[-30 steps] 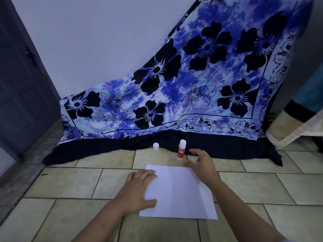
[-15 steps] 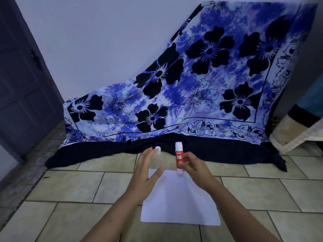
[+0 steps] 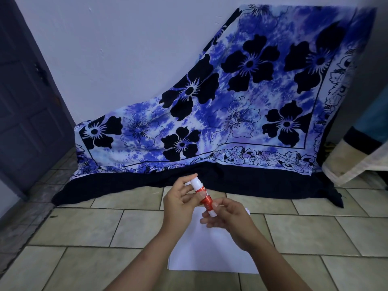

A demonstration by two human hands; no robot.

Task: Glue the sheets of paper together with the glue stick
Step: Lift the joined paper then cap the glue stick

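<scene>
A red glue stick (image 3: 203,194) with white ends hangs tilted above the white sheets of paper (image 3: 210,255), which lie stacked on the tiled floor. My right hand (image 3: 228,219) grips the stick's lower end. My left hand (image 3: 178,204) pinches its white upper end with thumb and fingertips. The small white cap that stood on the floor is no longer visible there; whether it sits on the stick I cannot tell. My hands and forearms hide the sheets' far part.
A blue floral cloth (image 3: 231,114) with a black border hangs down the wall onto the floor just behind my hands. A dark door (image 3: 25,106) stands at the left. Beige fabric (image 3: 354,164) hangs at the right. Tiled floor (image 3: 88,227) surrounds the paper.
My right hand took the glue stick off the floor and lifted it. My left hand left the paper, reached toward the cap, then came to the stick's top.
</scene>
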